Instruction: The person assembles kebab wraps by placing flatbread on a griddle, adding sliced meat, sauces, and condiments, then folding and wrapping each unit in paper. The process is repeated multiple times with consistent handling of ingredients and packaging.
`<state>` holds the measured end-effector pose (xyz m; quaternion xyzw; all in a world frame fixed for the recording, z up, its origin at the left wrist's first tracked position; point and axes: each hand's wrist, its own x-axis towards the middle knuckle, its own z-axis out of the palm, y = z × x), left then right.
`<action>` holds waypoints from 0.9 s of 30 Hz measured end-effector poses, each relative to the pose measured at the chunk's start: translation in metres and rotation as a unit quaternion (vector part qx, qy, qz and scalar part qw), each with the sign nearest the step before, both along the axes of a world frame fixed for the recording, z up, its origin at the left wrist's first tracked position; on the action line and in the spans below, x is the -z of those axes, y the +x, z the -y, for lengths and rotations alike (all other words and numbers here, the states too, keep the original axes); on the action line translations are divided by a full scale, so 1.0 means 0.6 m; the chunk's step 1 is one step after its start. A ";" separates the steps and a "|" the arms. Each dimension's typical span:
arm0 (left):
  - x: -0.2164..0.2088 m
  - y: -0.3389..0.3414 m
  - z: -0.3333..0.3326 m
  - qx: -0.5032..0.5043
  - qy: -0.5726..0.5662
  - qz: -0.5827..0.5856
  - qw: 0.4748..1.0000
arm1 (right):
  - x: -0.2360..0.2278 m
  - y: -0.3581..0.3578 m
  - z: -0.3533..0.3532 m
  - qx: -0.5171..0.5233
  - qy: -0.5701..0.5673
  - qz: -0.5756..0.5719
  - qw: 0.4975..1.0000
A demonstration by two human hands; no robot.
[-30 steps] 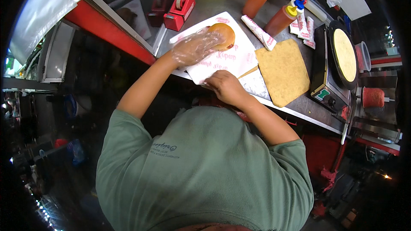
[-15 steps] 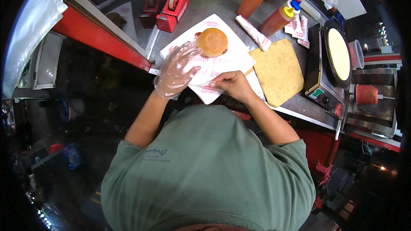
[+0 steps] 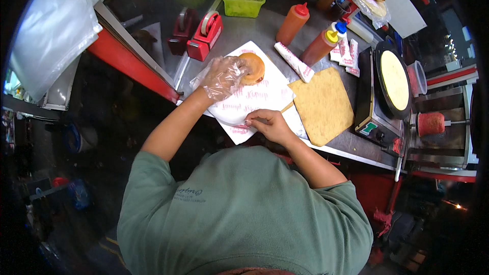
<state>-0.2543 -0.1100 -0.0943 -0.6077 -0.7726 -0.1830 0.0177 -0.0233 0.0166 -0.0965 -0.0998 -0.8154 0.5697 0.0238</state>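
Observation:
A burger [image 3: 254, 67] in a round bun sits on the upper part of a white printed wrapping paper [image 3: 267, 91]. My left hand [image 3: 225, 77], in a loose clear plastic glove, has its fingers curled against the burger's left side; the glove's folds partly hide the grip. Bare, my right hand [image 3: 268, 123] pinches the near edge of the wrapping paper between thumb and fingertips. Just right of the paper lies a tan square board [image 3: 324, 106].
A red tape dispenser [image 3: 205, 35] and a green tub of shredded lettuce [image 3: 244, 1] stand behind. Sauce bottles [image 3: 293, 24] and a narrow paper packet [image 3: 294, 62] are beyond the board. A round griddle [image 3: 395, 79] with a pale crepe is at right.
My left hand has moved from the paper beside the burger up onto the burger's left side. My right hand keeps its pinch on the paper. The view has shifted slightly.

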 end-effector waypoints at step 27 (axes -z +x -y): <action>-0.037 0.061 -0.068 -0.092 -0.060 0.054 0.993 | -0.025 -0.372 -0.184 0.060 0.513 0.080 0.852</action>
